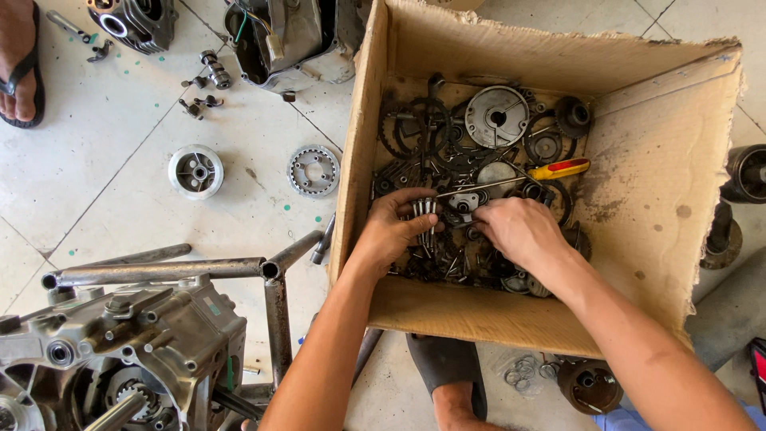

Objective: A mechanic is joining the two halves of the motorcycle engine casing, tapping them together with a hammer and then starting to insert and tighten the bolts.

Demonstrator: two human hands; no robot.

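Note:
Both my hands reach into a cardboard box (662, 168) full of greasy metal engine parts. My left hand (395, 227) holds a small bunch of long silver bolts (425, 211), fingers curled around them. My right hand (519, 227) rests palm down on the heap beside it, fingers dug in among the parts; what it grips is hidden. A screwdriver with a yellow and red handle (561, 169) lies just beyond my right hand. Gears, sprockets and a round silver plate (496, 116) fill the far end of the box.
An engine case on a tube stand (159, 319) sits at lower left. A silver hub (195, 171) and a toothed ring (313, 170) lie on the tiled floor left of the box, more engine parts (287, 40) beyond. Another person's sandalled foot (20, 64) is at top left.

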